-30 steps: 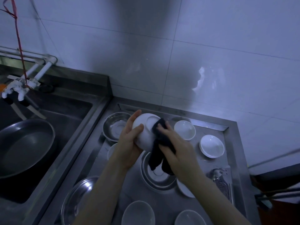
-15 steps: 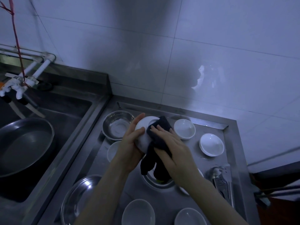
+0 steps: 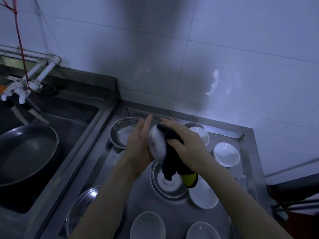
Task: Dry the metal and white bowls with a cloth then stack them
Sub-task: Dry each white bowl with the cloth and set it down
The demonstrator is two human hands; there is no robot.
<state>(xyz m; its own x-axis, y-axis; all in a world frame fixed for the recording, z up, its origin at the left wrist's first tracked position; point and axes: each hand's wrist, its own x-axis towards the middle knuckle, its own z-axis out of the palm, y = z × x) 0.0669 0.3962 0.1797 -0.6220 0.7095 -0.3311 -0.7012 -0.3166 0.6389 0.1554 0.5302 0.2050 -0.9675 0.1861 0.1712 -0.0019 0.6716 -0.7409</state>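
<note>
**White bowl held on edge and wiped above the counter**

While the white bowl (image 3: 157, 145) is propped on edge between both hands, it is kept in the air above the steel counter (image 3: 248, 171). The left hand (image 3: 138, 145) is laid flat against the bowl's left side, palm in, with the fingers straight and together and pointing up past the rim; nothing is gripped by it, the bowl is only braced. The right hand (image 3: 188, 144) is pressed over the top and right side of the bowl with a dark cloth (image 3: 170, 163) clamped under its fingers. The cloth is draped down from the hand, and a yellow patch shows on its lowest fold.

Directly below the hanging cloth, a metal bowl (image 3: 170, 185) is seen standing upright on the counter. A white bowl (image 3: 202, 195) is leaned against its right edge. Behind the left hand, a second metal bowl (image 3: 121, 132) is set near the back wall. To the right of the hands, two white bowls (image 3: 227, 154) are placed near each other, the nearer one partly hidden by the right wrist. Along the front edge, two more white bowls (image 3: 147, 225) are set apart. A metal bowl (image 3: 81, 204) is partly covered by the left forearm. On the far left, a large pan (image 3: 25, 152) is rested in the sink (image 3: 77, 118).
</note>
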